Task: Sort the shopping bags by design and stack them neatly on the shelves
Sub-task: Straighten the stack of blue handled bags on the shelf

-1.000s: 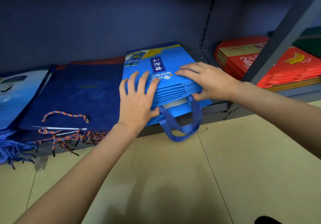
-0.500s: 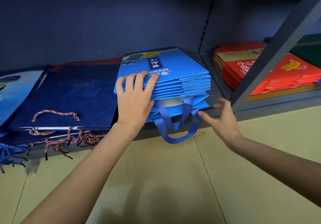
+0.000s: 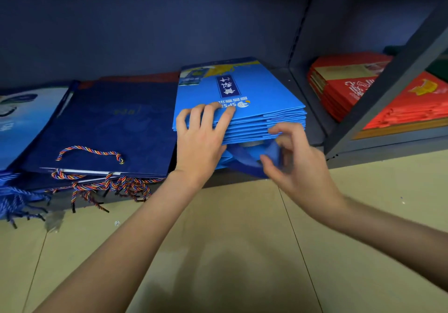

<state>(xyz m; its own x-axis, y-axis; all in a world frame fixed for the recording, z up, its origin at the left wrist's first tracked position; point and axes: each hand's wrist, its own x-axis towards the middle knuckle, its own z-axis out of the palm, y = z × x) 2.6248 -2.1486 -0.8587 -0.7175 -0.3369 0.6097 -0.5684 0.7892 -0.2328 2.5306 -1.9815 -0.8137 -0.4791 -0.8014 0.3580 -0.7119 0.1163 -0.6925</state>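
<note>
1. Far left edge of frame: white/light-blue bags lie flat on the bottom shelf, partly cut off; blue cord handles hang over the shelf front.
2. Left-centre: navy bags in a flat stack, touching the white/blue pile on one side & the bright blue stack on the other. One striped rope handle lies on top; more striped ropes dangle off the front edge twd the floor.
3. Behind the navy stack, a thin strip of red bag shows at the back.
4. Centre: bright blue bags stacked flat, top one w/ a dark label & white logo, print upside down to the viewer. Stack sits beside the shelf's right divider.
5. Left hand lies on the stack's near-left corner, fingers straight & slightly spread over the top bag's edge, palm against the stack's front side. Grips nothing.
6. Right hand, lower centre-right, at the stack's front: thumb & curled fingers pinch the blue ribbon handle that pokes out under the stack. Blurred, so exact contact is hard to read.
7. Right: grey upright post slants across the frame.
8. Upper right, next bay: red bags stacked flat, a 2nd red pile beyond the post.
9. Bottom: beige tiled floor.
</note>
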